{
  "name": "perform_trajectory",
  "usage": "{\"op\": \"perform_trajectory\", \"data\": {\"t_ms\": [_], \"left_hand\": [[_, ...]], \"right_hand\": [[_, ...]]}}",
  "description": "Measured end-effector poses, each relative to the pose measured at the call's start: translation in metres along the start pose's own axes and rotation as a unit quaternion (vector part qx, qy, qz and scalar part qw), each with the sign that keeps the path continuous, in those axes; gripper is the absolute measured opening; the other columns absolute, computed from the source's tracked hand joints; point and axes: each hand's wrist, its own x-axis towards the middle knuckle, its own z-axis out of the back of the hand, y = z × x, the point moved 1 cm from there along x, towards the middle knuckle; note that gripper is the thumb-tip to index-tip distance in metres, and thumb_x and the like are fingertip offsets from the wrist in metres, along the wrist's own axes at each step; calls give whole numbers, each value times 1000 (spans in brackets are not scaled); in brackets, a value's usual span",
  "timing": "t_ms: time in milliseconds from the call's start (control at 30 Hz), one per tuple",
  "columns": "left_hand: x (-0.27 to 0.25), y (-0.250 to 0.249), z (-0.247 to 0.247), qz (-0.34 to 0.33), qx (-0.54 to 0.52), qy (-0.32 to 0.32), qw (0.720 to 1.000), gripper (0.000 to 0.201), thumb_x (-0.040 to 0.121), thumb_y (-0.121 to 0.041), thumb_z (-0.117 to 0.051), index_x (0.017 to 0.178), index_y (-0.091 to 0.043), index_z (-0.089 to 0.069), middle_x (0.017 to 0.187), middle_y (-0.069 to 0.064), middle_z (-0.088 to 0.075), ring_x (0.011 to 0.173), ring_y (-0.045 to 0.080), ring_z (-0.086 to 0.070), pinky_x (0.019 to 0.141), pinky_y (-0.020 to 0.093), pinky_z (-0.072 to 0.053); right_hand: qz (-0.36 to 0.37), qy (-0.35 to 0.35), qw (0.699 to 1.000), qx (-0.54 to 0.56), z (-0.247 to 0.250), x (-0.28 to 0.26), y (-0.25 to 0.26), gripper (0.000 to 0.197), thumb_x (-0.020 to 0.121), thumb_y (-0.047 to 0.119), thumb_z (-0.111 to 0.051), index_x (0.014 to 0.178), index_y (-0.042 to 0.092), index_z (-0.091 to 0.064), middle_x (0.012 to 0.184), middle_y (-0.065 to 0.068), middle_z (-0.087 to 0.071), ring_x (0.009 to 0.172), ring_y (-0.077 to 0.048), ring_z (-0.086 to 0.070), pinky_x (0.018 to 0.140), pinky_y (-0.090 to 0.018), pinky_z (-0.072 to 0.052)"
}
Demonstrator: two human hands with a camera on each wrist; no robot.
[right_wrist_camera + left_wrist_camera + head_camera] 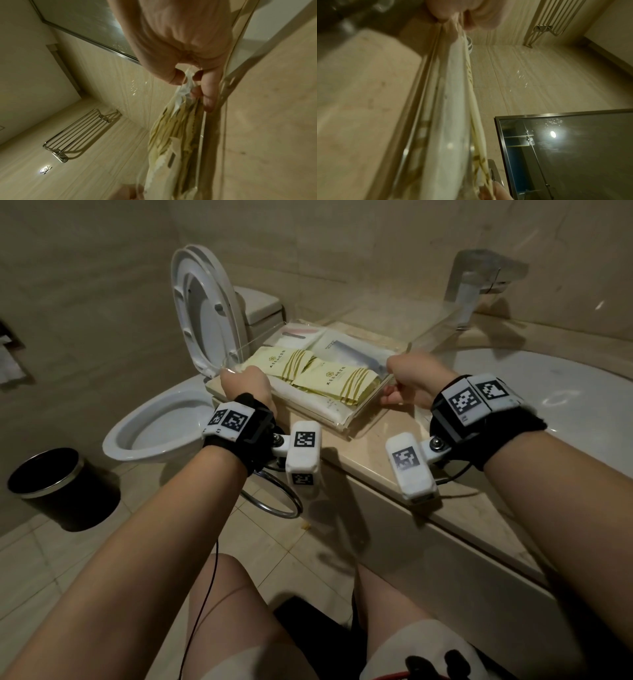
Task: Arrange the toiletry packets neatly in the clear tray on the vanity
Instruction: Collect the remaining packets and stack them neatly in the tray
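Room: bathroom, beige tiled walls, toilet (191, 344) with lid standing up, black bin (58, 487) sitting on the floor
Surface: beige stone vanity (387, 446) adjoining a white basin (548, 392)
Tray: clear tray (356, 419) sitting on the vanity near its left end
Packets: yellow-green striped toiletry packets (329, 376) lying over white ones inside
Left hand (245, 386): gripping the tray's left end
Right hand (416, 378): pinching the tray's right end

Two pale yellow packets (310, 366) at the centre of the head view each carry a small flower emblem above a printed line — too small to read; wristbands (474, 397) bear black-and-white square codes.
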Motion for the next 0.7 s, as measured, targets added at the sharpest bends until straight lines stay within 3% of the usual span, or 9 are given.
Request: {"op": "perform_trajectory", "data": {"t_ms": [100, 267, 333, 467, 567, 633, 700], "left_hand": [[4, -2, -2, -19, 7, 4, 1000, 55, 94, -5, -34, 148, -10, -27, 138, 10, -47, 124, 26, -48, 103, 31, -39], [9, -4, -5, -20, 23, 6, 1000, 56, 90, -2, -39, 146, -8, -32, 137, 12, -50, 124, 27, -50, 107, 35, -40], [10, -6, -7, -26, 27, 10, 999, 55, 90, -2, -42, 144, -6, -34, 135, 11, -52, 122, 26, -52, 105, 29, -40], [14, -7, -12, -28, 24, 12, 999, 51, 90, -3, -47, 140, -4, -39, 127, 10, -56, 115, 24, -54, 93, 24, -41], [19, -8, -17, -28, 23, 13, 999, 51, 90, -2, -47, 140, -5, -40, 116, 7, -56, 103, 19, -53, 84, 20, -39], [22, -9, -20, -29, 20, 19, 999, 52, 90, -1, -46, 142, -7, -39, 122, 8, -57, 99, 17, -51, 84, 19, -39], [25, -9, -22, -30, 22, 21, 999, 54, 90, -2, -46, 143, -8, -37, 130, 10, -55, 108, 20, -54, 90, 22, -40]], "right_hand": [[17, -10, 999, -25, 0, 6, 4, 29, 98, 4, -30, 69, 0, -36, 63, -13, -45, 49, -20, -48, 42, -25, -48], [27, -17, 999, 14, 1, 13, 7, 29, 95, 4, -38, 67, 10, -38, 69, -8, -45, 57, -16, -49, 62, -29, -52], [30, -18, 999, 31, 0, 16, 8, 30, 96, 0, -37, 66, 7, -37, 66, -9, -42, 55, -16, -46, 67, -35, -53], [27, -29, 997, 63, 0, 21, 8, 28, 95, 1, -40, 68, 5, -36, 69, -10, -44, 54, -18, -49, 62, -37, -54], [18, -32, 995, 97, -1, 22, 9, 25, 93, -1, -42, 69, 6, -39, 68, -8, -45, 53, -16, -48, 76, -39, -56], [10, -32, 993, 115, -1, 24, 9, 24, 93, -1, -45, 70, 6, -41, 67, -6, -44, 53, -14, -45, 80, -40, -56], [1, -27, 990, 138, 0, 28, 10, 22, 92, -1, -46, 71, 6, -42, 68, -5, -43, 55, -13, -44, 80, -41, -55]]}}
